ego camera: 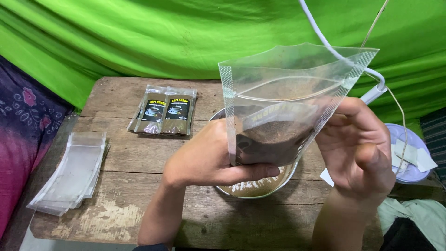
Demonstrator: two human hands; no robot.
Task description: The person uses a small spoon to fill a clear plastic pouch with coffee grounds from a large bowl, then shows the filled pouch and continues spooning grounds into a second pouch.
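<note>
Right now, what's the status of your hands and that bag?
Left hand grips clear pouch at its base; right hand steadies its side. Brown powder inside. Metal bowl directly beneath. Nothing blocking.

Wooden table (139,153): mid strip betw. the stack of clear empty pouches (72,172) at left edge and the metal bowl (260,186) is bare, room to pass. Far edge: filled dark packets (162,110) block the centre. Near edge open left of forearms. Over bowl: both hands w/ clear pouch (283,102) fill the space. White cable (325,42) hangs across top right.
</note>
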